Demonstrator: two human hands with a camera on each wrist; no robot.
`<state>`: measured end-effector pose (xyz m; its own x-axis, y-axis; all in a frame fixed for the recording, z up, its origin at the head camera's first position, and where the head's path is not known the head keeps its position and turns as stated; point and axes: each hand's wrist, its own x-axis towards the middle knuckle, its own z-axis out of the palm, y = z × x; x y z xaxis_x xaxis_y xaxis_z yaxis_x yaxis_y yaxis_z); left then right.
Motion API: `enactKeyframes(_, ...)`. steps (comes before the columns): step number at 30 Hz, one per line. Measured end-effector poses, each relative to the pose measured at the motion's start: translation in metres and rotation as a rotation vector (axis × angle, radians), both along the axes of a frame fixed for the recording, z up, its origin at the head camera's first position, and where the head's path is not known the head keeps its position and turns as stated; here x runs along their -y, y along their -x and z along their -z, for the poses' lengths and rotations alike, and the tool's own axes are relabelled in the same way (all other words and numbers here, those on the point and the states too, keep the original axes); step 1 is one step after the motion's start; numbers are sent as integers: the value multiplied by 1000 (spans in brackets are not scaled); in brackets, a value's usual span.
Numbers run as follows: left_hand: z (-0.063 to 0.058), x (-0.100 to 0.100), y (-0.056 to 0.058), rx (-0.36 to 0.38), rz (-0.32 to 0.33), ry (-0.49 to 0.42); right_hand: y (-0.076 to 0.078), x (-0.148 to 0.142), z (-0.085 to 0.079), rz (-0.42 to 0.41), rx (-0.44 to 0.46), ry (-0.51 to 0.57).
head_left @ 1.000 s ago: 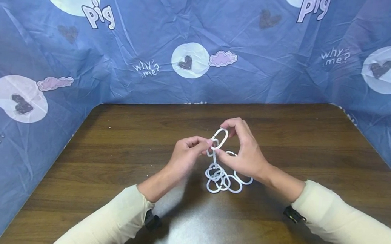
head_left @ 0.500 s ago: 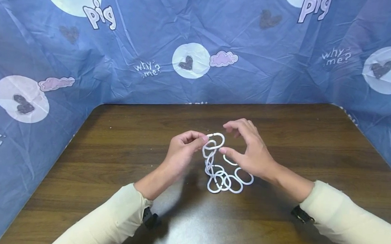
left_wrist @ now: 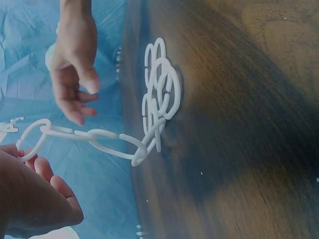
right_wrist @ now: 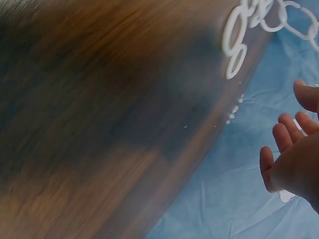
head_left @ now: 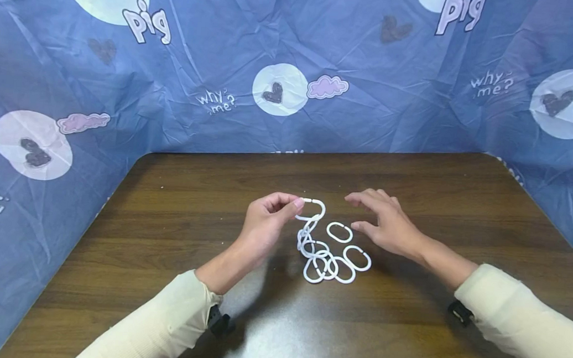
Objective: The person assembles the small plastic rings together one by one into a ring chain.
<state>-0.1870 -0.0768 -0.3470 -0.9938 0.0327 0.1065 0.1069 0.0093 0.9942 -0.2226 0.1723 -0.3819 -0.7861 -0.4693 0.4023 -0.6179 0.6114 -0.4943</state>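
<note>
My left hand [head_left: 270, 218] pinches the top link [head_left: 322, 210] of a white plastic chain between thumb and fingers. From that link, the chain [left_wrist: 107, 143] hangs down to a cluster of white oval links [head_left: 327, 266] on the table. Each link has a small gap in its side. One separate link [head_left: 340, 232] lies just left of my right thumb, and another link [head_left: 357, 259] lies at the right side of the cluster. My right hand [head_left: 388, 222] hovers with loosely bent, spread fingers and nothing between them; the right wrist view shows the same hand [right_wrist: 294, 154] apart from the links.
The brown wooden table [head_left: 162, 237] has rounded far corners. A blue printed cloth [head_left: 216, 41] hangs behind it and along both sides. Dark wrist devices sit under both sleeves, such as the left one [head_left: 219, 321].
My right hand has let go of the top link and moved away to the right, its fingers spreading. My left hand has shifted slightly left, still pinching the link, with the chain hanging from it.
</note>
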Motion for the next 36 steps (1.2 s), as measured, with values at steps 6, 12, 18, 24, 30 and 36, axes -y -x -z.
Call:
enactKeyframes(6,1,1,0,6,-2,14,5,-5,6,-45,-7,-192)
enactKeyframes(12,1,1,1,8,-1,8,10,-6,12,-105,-66,-320)
enactKeyframes(18,0,2,1,11,-2,4,16,-4,17,-163,-58,-388)
enactKeyframes(24,0,3,1,21,-2,10,20,-2,18,-241,-63,-473)
enactKeyframes(30,1,4,2,29,0,17,21,0,19,-294,-84,-503)
enactKeyframes(36,1,5,2,20,-4,7,23,3,24,-305,-170,-519)
